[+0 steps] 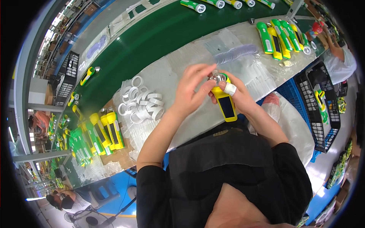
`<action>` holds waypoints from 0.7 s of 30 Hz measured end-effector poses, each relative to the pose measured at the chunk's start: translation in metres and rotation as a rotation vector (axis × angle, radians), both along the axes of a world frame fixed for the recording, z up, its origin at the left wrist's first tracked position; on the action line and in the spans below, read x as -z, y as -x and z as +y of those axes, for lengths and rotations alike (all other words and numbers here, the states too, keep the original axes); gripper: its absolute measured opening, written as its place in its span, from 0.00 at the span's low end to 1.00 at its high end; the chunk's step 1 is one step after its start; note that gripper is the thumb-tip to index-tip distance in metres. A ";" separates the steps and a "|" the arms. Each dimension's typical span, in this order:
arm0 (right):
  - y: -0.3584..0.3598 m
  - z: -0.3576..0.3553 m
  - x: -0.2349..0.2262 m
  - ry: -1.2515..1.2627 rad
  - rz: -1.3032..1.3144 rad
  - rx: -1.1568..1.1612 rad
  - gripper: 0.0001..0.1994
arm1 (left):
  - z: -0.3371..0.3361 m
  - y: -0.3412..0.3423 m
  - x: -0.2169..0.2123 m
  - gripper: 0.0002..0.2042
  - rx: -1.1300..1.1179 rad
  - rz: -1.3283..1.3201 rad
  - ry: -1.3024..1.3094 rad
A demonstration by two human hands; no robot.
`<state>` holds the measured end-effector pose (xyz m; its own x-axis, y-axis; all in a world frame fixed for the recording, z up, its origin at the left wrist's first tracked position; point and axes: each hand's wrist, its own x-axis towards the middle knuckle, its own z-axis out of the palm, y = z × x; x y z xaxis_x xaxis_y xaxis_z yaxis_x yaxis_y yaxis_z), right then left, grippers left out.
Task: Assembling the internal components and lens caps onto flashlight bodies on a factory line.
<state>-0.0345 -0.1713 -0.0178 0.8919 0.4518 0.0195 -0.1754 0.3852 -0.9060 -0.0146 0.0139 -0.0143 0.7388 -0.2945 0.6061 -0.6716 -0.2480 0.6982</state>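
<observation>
A yellow and green flashlight with a dark panel on its body is held in front of my chest, its head pointing away from me. My right hand wraps round it near the head; a white wrap covers its thumb. My left hand has thumb and fingertips on the shiny round reflector at the flashlight's head, the other fingers raised. Whether a lens lies over the reflector I cannot tell. Left of my hands lies a heap of white plastic rings. Beyond them stretches a row of thin clear discs.
Yellow and green flashlights lie piled at the left and the far right. A green conveyor belt runs along the far side, carrying more. Black crates stand right of the bench. Other people are at both sides.
</observation>
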 end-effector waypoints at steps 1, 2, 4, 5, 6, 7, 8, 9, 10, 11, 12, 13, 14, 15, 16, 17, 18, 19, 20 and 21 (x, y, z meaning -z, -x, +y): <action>0.000 0.004 0.002 -0.002 0.004 -0.008 0.23 | 0.004 0.005 0.000 0.16 0.014 -0.025 -0.029; -0.001 0.008 0.003 0.017 -0.019 -0.040 0.23 | 0.009 0.009 0.000 0.15 0.026 -0.053 -0.059; -0.002 0.016 0.003 0.034 -0.041 -0.078 0.23 | 0.016 0.018 0.004 0.15 -0.009 -0.070 -0.079; -0.001 0.019 0.000 0.028 -0.037 -0.096 0.21 | 0.018 0.022 0.007 0.15 -0.036 -0.088 -0.095; 0.000 0.023 -0.001 0.022 -0.032 -0.112 0.19 | 0.020 0.025 0.007 0.15 -0.042 -0.086 -0.096; -0.001 0.025 -0.001 0.021 -0.030 -0.118 0.19 | 0.022 0.027 0.008 0.16 -0.059 -0.091 -0.088; -0.002 0.026 -0.001 0.043 -0.035 -0.147 0.18 | 0.024 0.029 0.009 0.16 -0.077 -0.098 -0.079; -0.003 0.028 -0.001 0.065 -0.041 -0.177 0.18 | 0.024 0.029 0.009 0.16 -0.083 -0.097 -0.079; -0.003 0.031 -0.001 0.065 -0.040 -0.184 0.18 | 0.024 0.029 0.011 0.16 -0.080 -0.131 -0.039; -0.003 0.035 0.000 0.059 -0.041 -0.201 0.18 | 0.025 0.030 0.012 0.15 -0.080 -0.164 -0.001; -0.003 0.039 0.000 0.052 -0.041 -0.221 0.18 | 0.025 0.029 0.013 0.15 -0.092 -0.163 -0.004; -0.004 0.042 0.000 0.049 -0.041 -0.234 0.18 | 0.025 0.027 0.014 0.15 -0.097 -0.149 0.023; -0.007 0.044 0.000 0.102 -0.037 -0.238 0.21 | 0.027 0.025 0.014 0.14 -0.112 -0.140 0.048; -0.010 0.047 -0.001 0.155 -0.035 -0.244 0.25 | 0.028 0.025 0.016 0.14 -0.136 -0.146 0.041; -0.009 0.053 0.005 0.178 -0.067 -0.213 0.26 | 0.030 0.025 0.019 0.14 -0.144 -0.172 0.082; -0.011 0.057 0.008 0.171 -0.074 -0.232 0.26 | 0.032 0.023 0.019 0.13 -0.146 -0.198 0.123; -0.013 0.061 0.009 0.150 -0.075 -0.235 0.25 | 0.034 0.024 0.019 0.12 -0.177 -0.221 0.119; -0.016 0.065 0.009 0.129 -0.076 -0.239 0.25 | 0.039 0.023 0.017 0.12 -0.195 -0.228 0.109; -0.018 0.069 0.009 0.121 -0.080 -0.253 0.25 | 0.043 0.023 0.017 0.12 -0.202 -0.232 0.100; -0.020 0.073 0.008 0.134 -0.075 -0.266 0.25 | 0.047 0.023 0.017 0.13 -0.209 -0.236 0.091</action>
<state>-0.0142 -0.0984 -0.0263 0.7401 0.6725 0.0052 -0.1848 0.2108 -0.9599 -0.0372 0.0607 -0.0311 0.6136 -0.0886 0.7847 -0.7588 -0.3411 0.5548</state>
